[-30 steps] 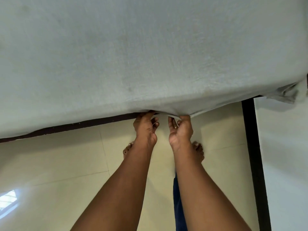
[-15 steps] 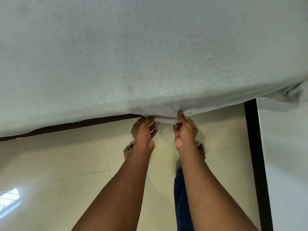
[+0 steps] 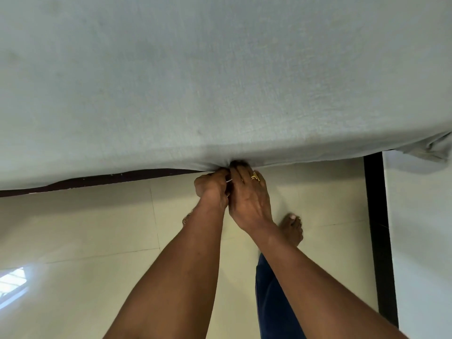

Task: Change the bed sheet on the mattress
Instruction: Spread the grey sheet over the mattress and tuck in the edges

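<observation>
**Ana:** Where is the bed sheet (image 3: 220, 77)?

**Ben:** It lies flat over the mattress and fills the whole top part of the view. It is pale grey-blue. Its near edge (image 3: 151, 167) runs long from side to side, a bit higher on the right end. I cannot tell which way the long side of the whole sheet goes, because only this part shows.

**Ana:** And the hands?

**Ben:** Both are at that near edge, right in the middle of it. The left hand (image 3: 212, 189) is a closed fist with its fingers curled tight on the cloth. The right hand (image 3: 249, 199) is touching it, just beside it. Its fingers (image 3: 241, 171) are pressed together and poke up under the edge. The cloth bunches into small folds there. A gold ring (image 3: 255, 176) is on the right hand.

**Ana:** What is under the edge?

**Ben:** A dark strip of bed frame (image 3: 110, 179) peeks out to the left of the hands. Below it is the cream tile floor (image 3: 85, 228). A bare foot (image 3: 292, 228) stands on the floor near the hands. At the right end of the edge, the sheet corner (image 3: 430, 149) hangs loose and crumpled.
</observation>
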`<state>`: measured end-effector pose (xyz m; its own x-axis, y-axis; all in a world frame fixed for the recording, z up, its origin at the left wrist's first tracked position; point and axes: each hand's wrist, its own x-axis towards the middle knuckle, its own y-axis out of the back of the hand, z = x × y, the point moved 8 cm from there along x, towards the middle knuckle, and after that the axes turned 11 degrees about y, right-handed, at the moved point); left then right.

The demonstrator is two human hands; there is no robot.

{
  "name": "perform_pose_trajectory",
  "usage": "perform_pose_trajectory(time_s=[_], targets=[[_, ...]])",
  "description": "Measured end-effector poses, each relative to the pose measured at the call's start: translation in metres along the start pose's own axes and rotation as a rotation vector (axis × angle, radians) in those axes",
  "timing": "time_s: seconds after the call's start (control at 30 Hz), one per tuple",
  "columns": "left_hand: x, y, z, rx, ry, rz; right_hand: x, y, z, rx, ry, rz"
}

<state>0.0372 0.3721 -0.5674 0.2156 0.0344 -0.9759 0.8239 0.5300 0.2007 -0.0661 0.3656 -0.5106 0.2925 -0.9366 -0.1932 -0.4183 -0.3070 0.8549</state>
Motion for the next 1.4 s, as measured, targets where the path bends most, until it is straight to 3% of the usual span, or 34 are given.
perform_pose_trajectory(time_s=[0.07, 0.13, 0.2, 0.27, 0.33, 0.37, 0.43, 0.67, 0.73, 0.83, 0.9, 1.07, 1.23, 1.33, 1.4], targets=[[0.001, 0.003, 0.004, 0.164, -0.057, 0.034, 0.01, -0.006, -0.003, -0.092, -0.015, -0.075], [-0.011, 0.012, 0.016, 0.538, -0.26, 0.209, 0.014, -0.007, -0.003, -0.183, -0.009, -0.136], [-0.035, 0.008, 0.026, 0.904, -0.655, 0.295, 0.022, -0.006, 0.001, -0.264, -0.018, -0.187], [-0.064, 0.002, 0.036, 1.047, -1.106, 0.24, 0.037, -0.002, 0.001, -0.298, -0.06, -0.194], [-0.073, 0.001, 0.041, 1.187, -1.395, 0.188, 0.043, -0.003, -0.004, -0.32, -0.094, -0.213], [-0.069, -0.001, 0.042, 1.273, -1.459, 0.179, 0.04, -0.007, -0.005, -0.32, -0.095, -0.24], [-0.064, -0.002, 0.034, 1.46, -1.476, 0.172, 0.026, -0.015, -0.005, -0.298, -0.081, -0.288], [-0.019, 0.0, 0.016, 1.959, -1.161, 0.154, 0.0, -0.008, -0.023, -0.224, 0.044, -0.172], [-0.019, 0.003, 0.017, 1.913, -1.214, 0.175, 0.011, -0.006, -0.016, -0.249, 0.058, -0.172], [-0.036, 0.0, 0.024, 1.74, -1.313, 0.112, 0.045, -0.002, -0.008, -0.264, -0.069, -0.135], [-0.048, 0.0, 0.029, 1.731, -1.323, 0.086, 0.048, -0.009, -0.013, -0.282, -0.104, -0.212], [-0.06, 0.033, 0.043, 1.703, -1.442, 0.266, 0.028, -0.011, -0.017, -0.247, -0.044, -0.229], [-0.045, 0.033, 0.046, 1.759, -1.274, 0.229, 0.01, 0.021, -0.015, -0.213, -0.038, -0.019], [-0.049, 0.027, 0.034, 1.956, -1.14, 0.369, 0.007, 0.032, 0.038, -0.312, -0.265, -0.107], [-0.072, 0.006, 0.029, 1.948, -1.226, 0.32, 0.016, 0.029, 0.061, -0.335, -0.306, -0.176]])
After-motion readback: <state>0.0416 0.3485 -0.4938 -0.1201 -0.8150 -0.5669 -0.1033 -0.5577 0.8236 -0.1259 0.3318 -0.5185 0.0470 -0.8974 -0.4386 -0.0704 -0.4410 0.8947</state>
